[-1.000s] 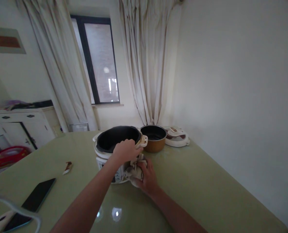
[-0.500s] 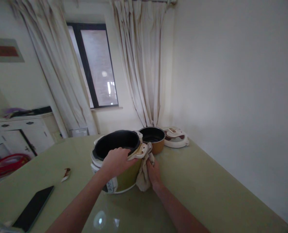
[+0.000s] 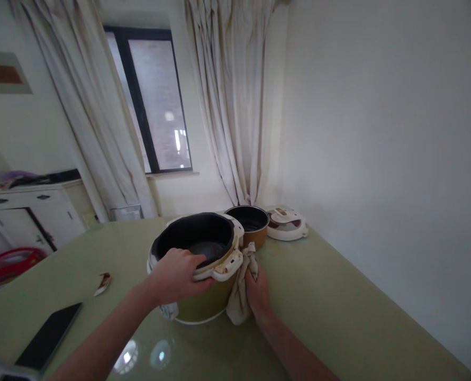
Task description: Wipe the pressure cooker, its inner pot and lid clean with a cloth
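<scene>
A rice cooker body (image 3: 204,299) with a green side, white rim and dark inside stands on the table. My left hand (image 3: 178,275) grips its near rim, fingers over the edge and thumb outside. In my right hand (image 3: 258,293) a beige cloth (image 3: 240,296) is bunched up, held against or close beside the cooker's right side; whether it touches cannot be told. Behind the cooker sits an inner pot (image 3: 255,225), dark inside and orange-brown outside. To the right of that pot lies the white and brown cooker lid (image 3: 287,225).
On the left of the green table (image 3: 318,312) lie a dark tablet or phone (image 3: 48,336) and a small white and brown part (image 3: 102,284). A wall borders the table on the right. A red basket-like thing (image 3: 11,265) and a white cabinet (image 3: 33,211) stand beyond the left edge.
The cooker has turned and tipped slightly toward me, showing more of its inside. My left hand has moved with its rim, and the cloth has shifted slightly down and right.
</scene>
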`<state>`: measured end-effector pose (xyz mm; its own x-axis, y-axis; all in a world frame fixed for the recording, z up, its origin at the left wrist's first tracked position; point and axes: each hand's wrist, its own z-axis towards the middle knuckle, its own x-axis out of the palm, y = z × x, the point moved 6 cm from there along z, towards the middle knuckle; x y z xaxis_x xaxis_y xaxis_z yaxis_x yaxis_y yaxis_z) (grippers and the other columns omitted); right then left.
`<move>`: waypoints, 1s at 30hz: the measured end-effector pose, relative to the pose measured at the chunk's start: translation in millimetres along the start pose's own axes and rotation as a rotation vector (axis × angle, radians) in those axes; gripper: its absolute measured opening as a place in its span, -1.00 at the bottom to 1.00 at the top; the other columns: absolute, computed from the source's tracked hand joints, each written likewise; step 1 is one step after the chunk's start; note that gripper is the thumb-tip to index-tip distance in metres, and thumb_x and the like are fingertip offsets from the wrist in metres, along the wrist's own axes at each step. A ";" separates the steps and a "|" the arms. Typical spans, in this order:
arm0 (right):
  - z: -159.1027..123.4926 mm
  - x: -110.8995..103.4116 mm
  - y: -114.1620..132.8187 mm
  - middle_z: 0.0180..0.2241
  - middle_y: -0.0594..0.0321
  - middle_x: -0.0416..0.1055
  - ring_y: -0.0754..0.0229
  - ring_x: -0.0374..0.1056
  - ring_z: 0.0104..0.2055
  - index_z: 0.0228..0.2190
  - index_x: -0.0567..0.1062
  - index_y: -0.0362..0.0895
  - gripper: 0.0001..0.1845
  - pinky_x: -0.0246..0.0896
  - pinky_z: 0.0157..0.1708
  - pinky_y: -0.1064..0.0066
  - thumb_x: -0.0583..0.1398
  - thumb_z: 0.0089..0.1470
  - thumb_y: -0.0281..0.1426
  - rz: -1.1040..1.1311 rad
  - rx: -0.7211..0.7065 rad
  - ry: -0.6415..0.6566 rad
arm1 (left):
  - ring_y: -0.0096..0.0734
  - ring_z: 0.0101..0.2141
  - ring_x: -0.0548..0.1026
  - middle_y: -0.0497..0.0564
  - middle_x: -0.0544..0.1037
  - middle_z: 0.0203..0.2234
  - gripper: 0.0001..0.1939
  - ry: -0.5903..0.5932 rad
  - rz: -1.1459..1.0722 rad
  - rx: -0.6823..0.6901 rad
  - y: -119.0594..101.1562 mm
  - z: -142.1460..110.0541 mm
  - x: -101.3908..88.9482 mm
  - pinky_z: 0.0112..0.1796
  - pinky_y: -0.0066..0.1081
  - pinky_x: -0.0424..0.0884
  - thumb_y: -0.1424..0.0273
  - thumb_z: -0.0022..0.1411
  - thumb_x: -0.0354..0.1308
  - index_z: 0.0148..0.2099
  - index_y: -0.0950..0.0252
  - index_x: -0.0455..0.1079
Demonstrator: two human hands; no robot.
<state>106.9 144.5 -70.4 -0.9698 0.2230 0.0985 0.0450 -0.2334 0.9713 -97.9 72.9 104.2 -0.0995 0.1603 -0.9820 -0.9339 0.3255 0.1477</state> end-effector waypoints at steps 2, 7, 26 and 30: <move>-6.6 2.0 15.2 -0.07 0.06 0.58 -0.10 0.49 0.02 -0.02 0.58 -0.09 -0.52 0.37 0.09 0.03 0.23 0.14 -0.06 -0.012 -0.066 -0.015 | 0.13 -0.16 0.67 0.20 0.72 -0.21 -0.32 -0.003 -0.018 0.016 1.1 -2.0 -0.7 -0.21 -0.17 0.43 -0.27 0.28 0.07 0.00 0.19 0.62; -30.6 12.4 50.3 0.11 0.01 0.45 -0.11 0.37 0.18 0.10 0.47 -0.05 -0.51 0.26 0.23 -0.04 0.24 0.19 -0.14 -0.012 -0.292 -0.196 | -0.06 -0.20 0.65 0.15 0.70 -0.25 -0.35 -0.071 -0.044 0.061 4.7 -8.3 -0.5 -0.23 -0.25 0.36 -0.08 0.52 -0.22 -0.08 0.20 0.59; -157.6 96.2 77.3 0.14 0.09 0.38 -0.11 0.32 0.14 -0.04 0.58 0.15 -0.73 0.36 0.07 -0.07 0.31 0.19 -0.26 -0.587 -1.220 -0.069 | -0.05 -0.30 0.64 0.18 0.68 -0.39 -0.15 0.009 -0.165 -0.104 17.8 -7.4 -4.0 -0.34 -0.26 0.23 -0.06 0.52 -0.45 -0.38 0.21 0.56; -156.2 126.9 119.4 0.03 0.23 0.48 0.01 0.31 0.13 -0.16 0.60 0.14 -0.83 0.29 0.11 0.11 0.35 0.18 -0.18 -0.595 -1.529 -0.010 | -0.03 -0.25 0.64 0.16 0.70 -0.35 -0.16 0.151 -0.295 -0.122 21.7 -5.6 -9.7 -0.26 -0.25 0.30 -0.17 0.45 -0.37 -0.42 0.20 0.56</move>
<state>-48.2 -2.9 24.3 -0.7611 0.6228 -0.1810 -0.5822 -0.7791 -0.2326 -119.2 73.2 116.3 0.1396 -0.0668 -0.9880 -0.9632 0.2222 -0.1511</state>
